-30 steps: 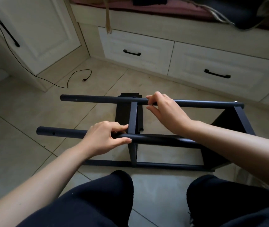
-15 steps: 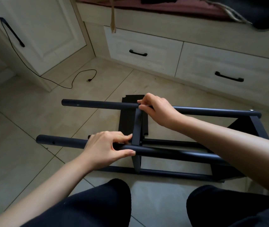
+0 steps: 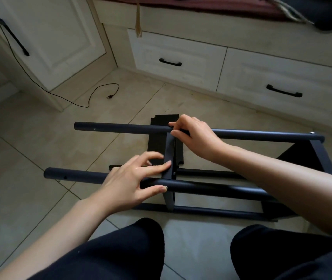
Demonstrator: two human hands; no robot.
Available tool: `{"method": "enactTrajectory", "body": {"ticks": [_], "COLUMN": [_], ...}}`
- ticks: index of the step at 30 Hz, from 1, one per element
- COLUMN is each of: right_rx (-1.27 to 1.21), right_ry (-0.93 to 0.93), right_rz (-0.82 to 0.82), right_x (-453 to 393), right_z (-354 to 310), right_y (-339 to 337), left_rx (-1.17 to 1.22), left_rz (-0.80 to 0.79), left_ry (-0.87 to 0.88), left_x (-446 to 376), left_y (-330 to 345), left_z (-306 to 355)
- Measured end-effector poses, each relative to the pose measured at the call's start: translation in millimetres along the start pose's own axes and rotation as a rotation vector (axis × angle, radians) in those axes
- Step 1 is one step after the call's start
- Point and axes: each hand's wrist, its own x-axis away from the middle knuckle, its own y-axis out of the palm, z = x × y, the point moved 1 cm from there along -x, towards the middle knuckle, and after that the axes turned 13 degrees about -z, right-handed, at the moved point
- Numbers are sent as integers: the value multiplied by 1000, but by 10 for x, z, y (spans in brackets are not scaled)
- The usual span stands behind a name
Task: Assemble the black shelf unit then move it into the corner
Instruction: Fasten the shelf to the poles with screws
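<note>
A: Item one, main piece?
B: The black shelf unit [image 3: 241,136], lying on its side on the tiled floor [image 3: 29,142], just in front of the person's knees [image 3: 140,239]. Four round poles are running left to right; the far pole [image 3: 120,127] and the near pole [image 3: 76,175] are sitting highest.

A: Shelves fitted?
B: One end shelf [image 3: 320,156] is standing at the right ends of the poles. A middle shelf [image 3: 170,156] is sitting edge-on between the far and near poles, roughly halfway along.

A: Left hand?
B: The left hand [image 3: 132,178] is resting over the near pole just left of the middle shelf, thumb lying under along the pole, fingers stretched out and spread, fingertips touching the shelf edge. It is gripping nothing firmly.

A: Right hand?
B: The right hand [image 3: 195,136] is curling round the far pole where the middle shelf is meeting it, fingers pinching at that joint. I cannot tell whether it is holding anything small there.

A: Surroundings?
B: A loose black panel [image 3: 159,142] is lying flat on the floor beneath the far pole. A black cable [image 3: 92,93] is trailing across the tiles from the cupboard door [image 3: 46,37]. Two white drawers [image 3: 181,57] with black handles are lining the far wall.
</note>
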Motion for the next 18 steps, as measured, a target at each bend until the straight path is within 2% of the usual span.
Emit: {"method": "enactTrajectory", "body": {"ticks": [4,9,12,15,18], "right_rx": [-76,-269,-486,-732,-835], "right_ry": [23,-26,14,173,333], "right_rz": [14,179,75,-65,-285], "right_x": [16,226,366,459,490], "right_z": [-23,-66,-33,53,126], "right_y": [-1,56,132,197,234], "left_rx": [18,22,31,41,36], "left_rz": [44,62,114,142,157], "left_ry": [16,24,26,31,39], "left_x": [2,-18,-1,12,12], "left_y": [26,23,33,42,61], "left_z": [22,50,64,65,67]}}
